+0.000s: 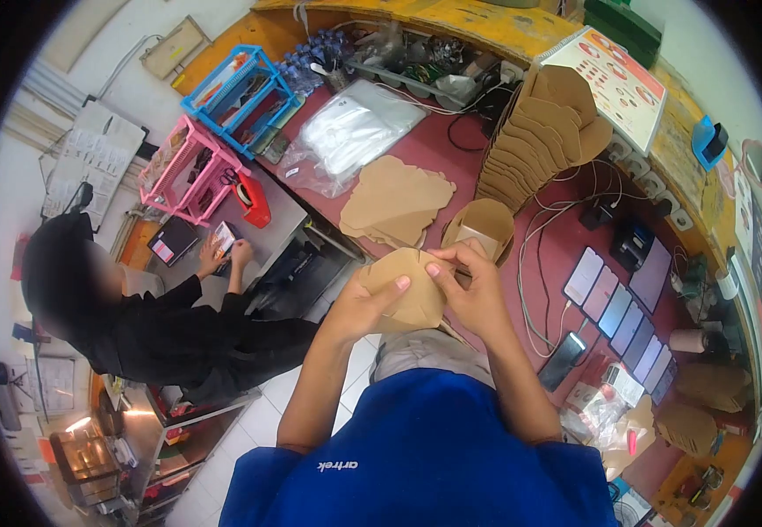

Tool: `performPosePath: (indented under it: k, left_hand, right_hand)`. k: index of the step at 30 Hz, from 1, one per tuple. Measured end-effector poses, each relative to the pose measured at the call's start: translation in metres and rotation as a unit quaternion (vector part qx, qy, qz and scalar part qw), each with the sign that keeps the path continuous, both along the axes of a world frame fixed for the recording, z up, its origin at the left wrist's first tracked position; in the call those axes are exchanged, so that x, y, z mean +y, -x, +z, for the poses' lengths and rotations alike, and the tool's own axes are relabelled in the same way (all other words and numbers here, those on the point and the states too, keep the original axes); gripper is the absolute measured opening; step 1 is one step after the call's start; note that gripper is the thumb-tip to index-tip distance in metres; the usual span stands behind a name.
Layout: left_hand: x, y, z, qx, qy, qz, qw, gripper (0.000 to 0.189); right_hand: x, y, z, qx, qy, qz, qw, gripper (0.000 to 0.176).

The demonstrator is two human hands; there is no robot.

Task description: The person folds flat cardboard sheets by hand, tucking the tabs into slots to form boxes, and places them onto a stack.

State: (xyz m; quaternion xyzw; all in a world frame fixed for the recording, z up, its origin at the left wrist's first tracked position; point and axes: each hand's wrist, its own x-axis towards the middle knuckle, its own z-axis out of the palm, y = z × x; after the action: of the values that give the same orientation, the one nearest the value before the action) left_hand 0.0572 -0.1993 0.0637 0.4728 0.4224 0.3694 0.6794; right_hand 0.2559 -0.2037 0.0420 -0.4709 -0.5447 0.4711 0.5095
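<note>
My left hand (365, 304) grips a brown cardboard food box (406, 307) in front of my body, its thumb lying across the face of the card. At the box's right upper edge my right hand (478, 294) is closed, thumb and forefinger pinching a corner where slits show in the card. Just beyond my right hand stands a folded cardboard box (497, 215), open side up. Flat cardboard blanks (394, 200) lie in a pile on the red tabletop farther out. The undersides of the held box and several fingertips are hidden.
A long row of nested cardboard boxes (535, 132) leans at the back right. Several phones (616, 312) and loose cables (530, 255) lie on the right. Clear plastic bags (350, 127) sit behind the blanks. A person in black (170, 338) holds a phone at left.
</note>
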Motion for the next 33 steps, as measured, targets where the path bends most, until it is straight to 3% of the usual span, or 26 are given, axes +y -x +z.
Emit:
performPosePath:
  k: [3, 9, 11, 15, 17, 18, 20, 21, 22, 23, 25, 26, 28, 33]
  left_hand:
    - [0.000, -0.002, 0.002, -0.015, -0.012, 0.017, 1.000, 0.031]
    - [0.006, 0.000, 0.005, 0.024, -0.082, -0.013, 0.996, 0.027]
    - [0.006, -0.004, 0.017, 0.134, -0.171, 0.011, 0.976, 0.022]
    - [0.000, -0.003, 0.031, 0.197, -0.201, 0.010, 0.960, 0.019]
    - [0.000, -0.005, 0.037, 0.246, -0.307, -0.038, 0.919, 0.020]
    - [-0.001, -0.004, 0.037, 0.244, -0.307, -0.041, 0.919, 0.020]
    - [-0.001, -0.001, 0.038, 0.351, -0.427, -0.124, 0.824, 0.020]
    - [-0.002, -0.003, 0.040, 0.349, -0.429, -0.127, 0.824, 0.020]
    - [-0.003, -0.005, 0.045, 0.354, -0.486, -0.152, 0.784, 0.019]
    - [-0.005, -0.008, 0.047, 0.356, -0.541, -0.177, 0.741, 0.018]
    - [-0.011, -0.013, 0.047, 0.362, -0.553, -0.204, 0.722, 0.019]
    - [-0.014, -0.015, 0.046, 0.373, -0.561, -0.224, 0.704, 0.019]
    - [-0.021, -0.021, 0.043, 0.393, -0.569, -0.242, 0.681, 0.022]
    - [-0.026, -0.022, 0.031, 0.439, -0.578, -0.266, 0.635, 0.025]
  right_hand:
    - [-0.001, 0.008, 0.004, -0.015, 0.006, -0.027, 1.000, 0.015]
    - [0.003, 0.015, -0.009, -0.064, -0.102, -0.090, 0.989, 0.017]
    - [0.002, 0.015, -0.010, -0.081, -0.142, -0.083, 0.983, 0.016]
    - [-0.011, 0.020, -0.015, -0.034, -0.142, -0.100, 0.984, 0.013]
    - [-0.014, 0.017, -0.032, -0.011, -0.195, -0.117, 0.974, 0.013]
    - [-0.015, 0.010, -0.036, -0.012, -0.194, -0.120, 0.973, 0.013]
    - [-0.016, -0.006, -0.039, 0.118, -0.105, -0.014, 0.987, 0.009]
    - [-0.008, -0.016, -0.043, 0.063, -0.130, 0.000, 0.989, 0.018]
    - [-0.006, -0.019, -0.045, 0.062, -0.131, -0.006, 0.989, 0.018]
    - [-0.005, -0.020, -0.032, 0.141, -0.025, -0.018, 0.990, 0.021]
    - [0.002, -0.031, -0.013, 0.270, 0.133, -0.023, 0.953, 0.032]
    - [0.007, -0.036, -0.007, 0.269, 0.130, -0.029, 0.954, 0.032]
    - [0.018, -0.043, 0.002, 0.157, 0.153, -0.017, 0.975, 0.035]
    - [0.028, -0.053, 0.005, 0.102, 0.109, 0.043, 0.988, 0.040]
